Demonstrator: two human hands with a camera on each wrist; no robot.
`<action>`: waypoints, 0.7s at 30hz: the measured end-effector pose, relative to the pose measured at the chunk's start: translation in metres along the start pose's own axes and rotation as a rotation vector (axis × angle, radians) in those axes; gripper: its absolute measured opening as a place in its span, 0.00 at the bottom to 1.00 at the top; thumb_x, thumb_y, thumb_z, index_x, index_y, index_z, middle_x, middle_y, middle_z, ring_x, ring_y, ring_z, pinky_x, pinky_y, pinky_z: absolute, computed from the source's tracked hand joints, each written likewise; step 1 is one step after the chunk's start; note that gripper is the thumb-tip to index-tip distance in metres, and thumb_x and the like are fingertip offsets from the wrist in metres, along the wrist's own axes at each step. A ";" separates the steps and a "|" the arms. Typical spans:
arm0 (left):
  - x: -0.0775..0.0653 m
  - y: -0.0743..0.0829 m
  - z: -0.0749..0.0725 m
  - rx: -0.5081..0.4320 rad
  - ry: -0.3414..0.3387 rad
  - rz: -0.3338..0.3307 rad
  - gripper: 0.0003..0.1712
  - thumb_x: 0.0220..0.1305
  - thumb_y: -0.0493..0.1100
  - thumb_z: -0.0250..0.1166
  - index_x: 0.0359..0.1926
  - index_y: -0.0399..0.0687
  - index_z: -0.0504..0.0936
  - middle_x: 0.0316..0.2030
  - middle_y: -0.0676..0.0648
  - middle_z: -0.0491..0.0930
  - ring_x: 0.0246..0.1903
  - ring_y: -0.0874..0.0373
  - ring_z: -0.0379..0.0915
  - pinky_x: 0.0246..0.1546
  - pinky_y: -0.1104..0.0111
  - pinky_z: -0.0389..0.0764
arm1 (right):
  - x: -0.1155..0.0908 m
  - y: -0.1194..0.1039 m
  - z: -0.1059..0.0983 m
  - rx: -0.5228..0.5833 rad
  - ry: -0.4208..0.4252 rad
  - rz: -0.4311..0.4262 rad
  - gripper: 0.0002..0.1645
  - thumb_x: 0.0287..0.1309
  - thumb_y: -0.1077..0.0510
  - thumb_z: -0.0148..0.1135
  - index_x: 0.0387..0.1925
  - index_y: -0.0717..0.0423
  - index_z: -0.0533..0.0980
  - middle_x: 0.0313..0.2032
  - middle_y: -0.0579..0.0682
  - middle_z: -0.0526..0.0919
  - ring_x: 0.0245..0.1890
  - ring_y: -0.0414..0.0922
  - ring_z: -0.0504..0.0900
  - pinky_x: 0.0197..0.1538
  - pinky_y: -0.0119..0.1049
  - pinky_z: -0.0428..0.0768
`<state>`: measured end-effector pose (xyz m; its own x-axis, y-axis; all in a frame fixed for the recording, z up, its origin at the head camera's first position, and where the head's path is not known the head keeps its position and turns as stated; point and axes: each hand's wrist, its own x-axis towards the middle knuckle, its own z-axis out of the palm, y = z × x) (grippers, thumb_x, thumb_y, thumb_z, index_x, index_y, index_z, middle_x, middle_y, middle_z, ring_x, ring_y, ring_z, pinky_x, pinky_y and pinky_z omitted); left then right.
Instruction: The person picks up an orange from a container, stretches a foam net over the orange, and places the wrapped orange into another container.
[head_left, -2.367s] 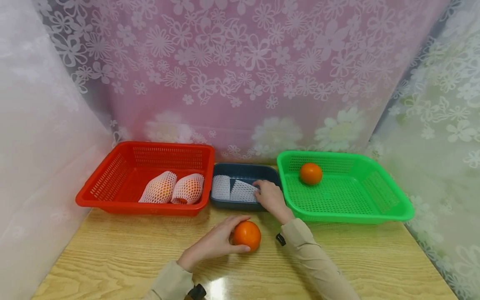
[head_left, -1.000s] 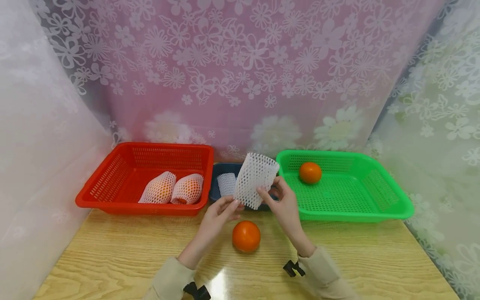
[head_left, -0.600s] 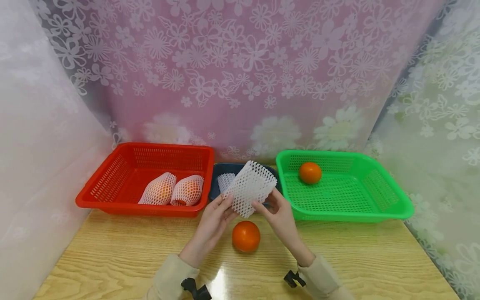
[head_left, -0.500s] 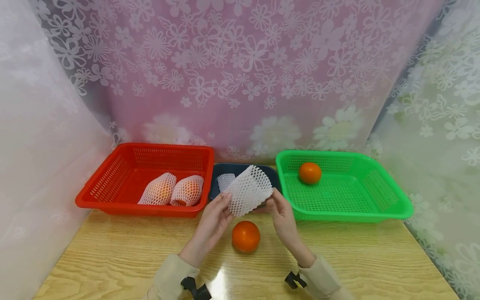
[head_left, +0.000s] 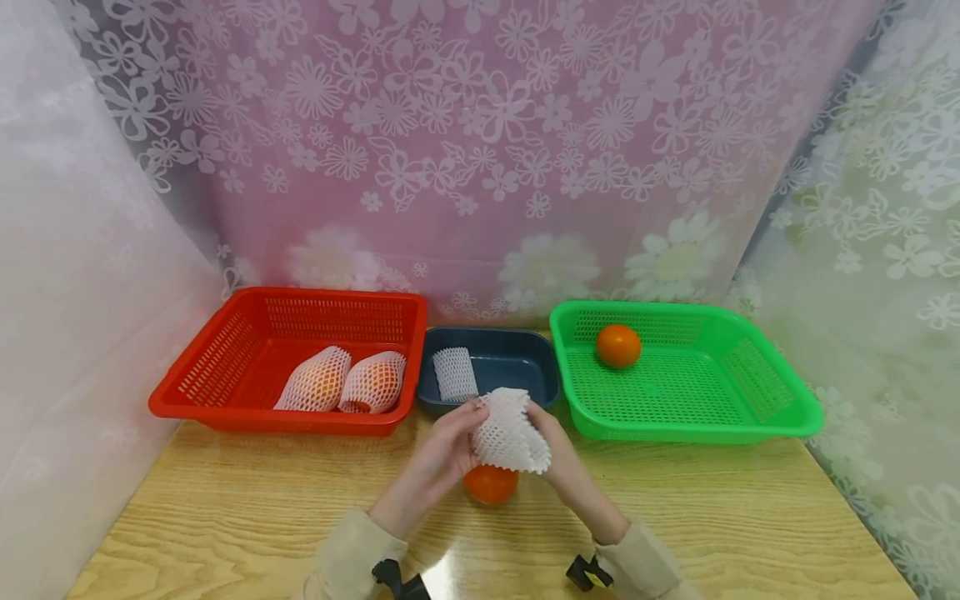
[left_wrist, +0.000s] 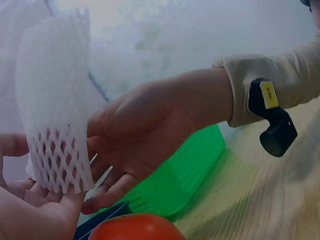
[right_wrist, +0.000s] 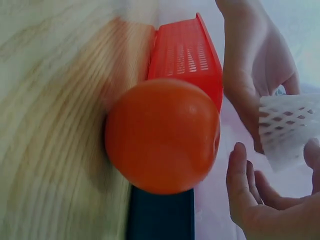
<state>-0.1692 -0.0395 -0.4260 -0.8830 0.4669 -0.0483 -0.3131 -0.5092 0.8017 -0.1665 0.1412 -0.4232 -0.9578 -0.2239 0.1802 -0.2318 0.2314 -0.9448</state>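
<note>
A white foam fruit net (head_left: 512,433) hangs between the two hands in the head view, its lower end bent toward the camera. My left hand (head_left: 444,448) grips it from the left, with thumb and fingers on either side. On the other side, my right hand (head_left: 566,458) is right at the net's edge; the right wrist view shows its fingers (right_wrist: 240,187) spread apart, the thumb overlapping the net. Under the net, a smooth round orange-coloured fruit (head_left: 491,487) rests on the wooden table (head_left: 247,508), its top hidden by the net in the head view.
At the left, a red basket (head_left: 277,421) holds two net-wrapped fruits (head_left: 373,382). The dark blue tray (head_left: 517,371) in the middle contains another foam net (head_left: 455,373). To the right is a green basket (head_left: 697,433) with one bare fruit (head_left: 618,346).
The right hand left the fruit net tray lifting a foam net, and the left hand let go of the fruit and took hold of it. The net has since come lower, over the fruit, and turned.
</note>
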 end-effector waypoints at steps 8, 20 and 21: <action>0.000 -0.005 -0.004 0.148 0.004 0.021 0.21 0.79 0.40 0.48 0.66 0.34 0.66 0.49 0.53 0.77 0.46 0.59 0.75 0.50 0.71 0.80 | 0.000 -0.004 0.006 0.171 0.071 0.137 0.11 0.68 0.62 0.63 0.45 0.67 0.77 0.40 0.51 0.82 0.40 0.42 0.80 0.45 0.30 0.80; -0.004 -0.003 -0.006 0.004 0.053 -0.006 0.27 0.80 0.43 0.48 0.71 0.31 0.61 0.53 0.51 0.77 0.51 0.61 0.76 0.55 0.70 0.79 | -0.006 0.003 -0.004 0.636 -0.002 0.197 0.06 0.75 0.62 0.53 0.37 0.52 0.68 0.33 0.42 0.82 0.33 0.36 0.80 0.38 0.28 0.80; -0.004 -0.004 -0.007 -0.001 0.060 -0.016 0.27 0.80 0.43 0.48 0.71 0.32 0.61 0.53 0.52 0.77 0.51 0.61 0.76 0.55 0.70 0.79 | -0.006 0.005 -0.005 0.651 -0.018 0.211 0.06 0.75 0.60 0.53 0.37 0.51 0.68 0.34 0.41 0.81 0.34 0.36 0.80 0.38 0.28 0.79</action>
<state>-0.1665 -0.0443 -0.4330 -0.8973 0.4309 -0.0962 -0.3273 -0.5031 0.7998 -0.1623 0.1483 -0.4274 -0.9670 -0.2534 -0.0256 0.1146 -0.3432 -0.9322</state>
